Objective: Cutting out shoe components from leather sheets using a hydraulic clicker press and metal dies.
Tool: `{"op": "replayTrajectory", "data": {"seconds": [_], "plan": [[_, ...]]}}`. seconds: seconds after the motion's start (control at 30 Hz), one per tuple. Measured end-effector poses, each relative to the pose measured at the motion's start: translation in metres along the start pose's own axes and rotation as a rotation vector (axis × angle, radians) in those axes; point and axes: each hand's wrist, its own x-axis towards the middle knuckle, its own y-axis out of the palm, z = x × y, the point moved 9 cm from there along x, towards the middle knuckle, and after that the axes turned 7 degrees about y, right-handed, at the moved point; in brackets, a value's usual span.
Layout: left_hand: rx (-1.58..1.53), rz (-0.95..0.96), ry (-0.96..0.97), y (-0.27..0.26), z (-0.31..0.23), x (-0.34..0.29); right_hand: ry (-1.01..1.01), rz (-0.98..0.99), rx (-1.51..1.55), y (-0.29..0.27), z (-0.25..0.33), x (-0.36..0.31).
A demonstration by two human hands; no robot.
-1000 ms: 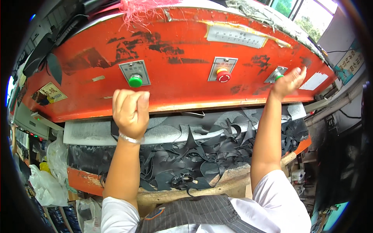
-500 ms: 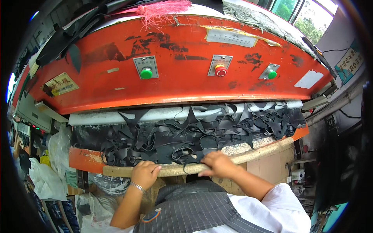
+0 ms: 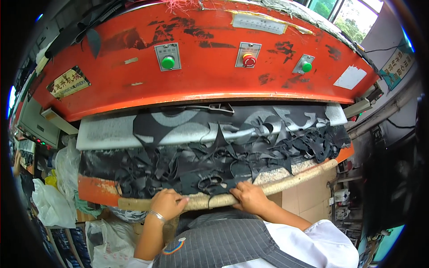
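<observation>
My left hand (image 3: 168,205), with a bracelet at the wrist, grips the tan front rail (image 3: 286,184) of the red machine. My right hand (image 3: 251,198) is curled over the same rail, farther right. Between them, a thin black strip hangs over the rail. Just beyond my fingers lies a heap of black leather-like offcuts (image 3: 196,163). Behind it a white cutting board (image 3: 105,133) sticks out from under the red press head. On the board lies a black sheet (image 3: 145,123) with curved cut-outs, and a metal cutting die (image 3: 222,108) stands at its back edge.
The red press head (image 3: 205,82) carries a green button (image 3: 168,63), a red knob (image 3: 249,60) and another green button (image 3: 306,66). White plastic bags (image 3: 53,203) lie at the left. A control box (image 3: 38,125) stands at far left, a pipe (image 3: 375,120) at right.
More of the white board now shows from under the press head, with the cut black sheet and the metal die in sight. My right hand has settled closer onto the rail; the view has shifted slightly.
</observation>
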Motion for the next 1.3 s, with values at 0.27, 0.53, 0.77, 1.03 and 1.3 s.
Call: {"op": "replayTrajectory", "data": {"seconds": [0.27,0.53,0.77,1.03,1.3], "plan": [[0.102,-0.534,0.031,-0.102,0.088,0.178,0.106,0.284,0.812,-0.018,-0.002,0.136],[0.056,-0.526,0.039,-0.095,0.139,0.266,0.447,-0.019,1.695,0.033,-0.017,0.297],[0.256,-0.869,0.549,-0.151,0.035,0.205,0.519,-0.247,1.808,-0.025,-0.033,0.276],[0.264,-0.830,1.119,-0.111,-0.087,0.110,0.731,-0.266,1.925,-0.054,-0.037,0.152],[-0.137,-0.539,0.858,-0.052,-0.098,0.187,0.245,0.002,0.904,-0.131,-0.085,0.130]]}}
